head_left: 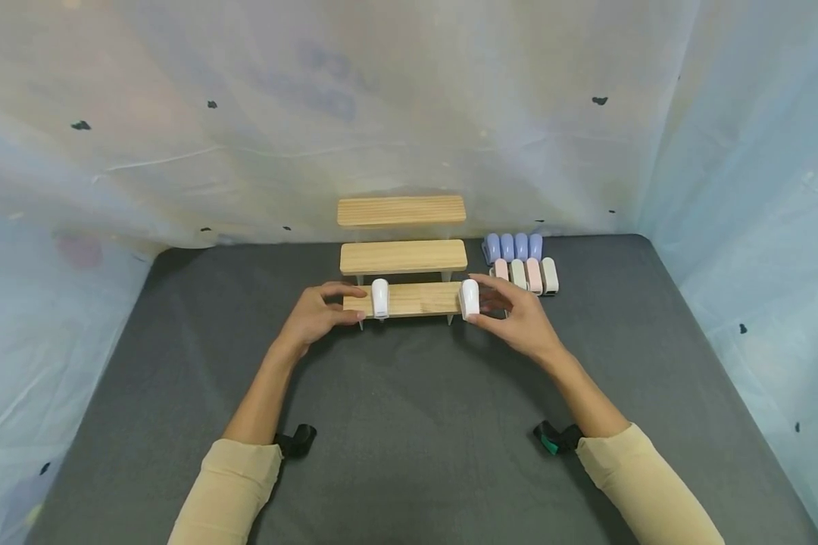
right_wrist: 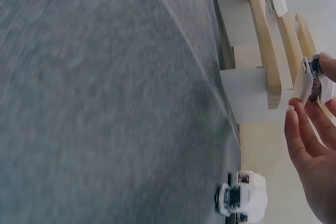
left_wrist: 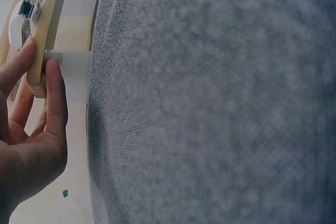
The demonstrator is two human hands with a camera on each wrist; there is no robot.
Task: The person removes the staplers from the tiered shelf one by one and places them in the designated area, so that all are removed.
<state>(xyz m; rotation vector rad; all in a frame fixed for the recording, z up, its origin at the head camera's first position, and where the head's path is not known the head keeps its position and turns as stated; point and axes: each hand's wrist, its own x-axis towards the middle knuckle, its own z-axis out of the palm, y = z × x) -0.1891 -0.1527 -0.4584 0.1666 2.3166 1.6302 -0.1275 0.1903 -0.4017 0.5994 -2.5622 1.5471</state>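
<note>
A three-step wooden display stand has its lowest board point(head_left: 423, 300) nearest me. My left hand point(head_left: 316, 312) grips the left end of that board, with fingers above and below it in the left wrist view. Just right of these fingers, a white mini stapler point(head_left: 380, 295) stands on the board, also seen as a white stapler point(left_wrist: 19, 27) in the left wrist view. My right hand point(head_left: 521, 322) pinches a second white mini stapler point(head_left: 469, 300) at the board's right end. In the right wrist view this held stapler point(right_wrist: 306, 81) appears above the board's end, between thumb and fingers.
Behind the lowest board rise the middle board point(head_left: 404, 257) and the top board point(head_left: 401, 211). Right of the stand are a row of purple staplers point(head_left: 507, 247) and a row of pink and cream staplers point(head_left: 533, 275). A pale curtain point(head_left: 409, 98) hangs behind the dark grey table point(head_left: 409, 424).
</note>
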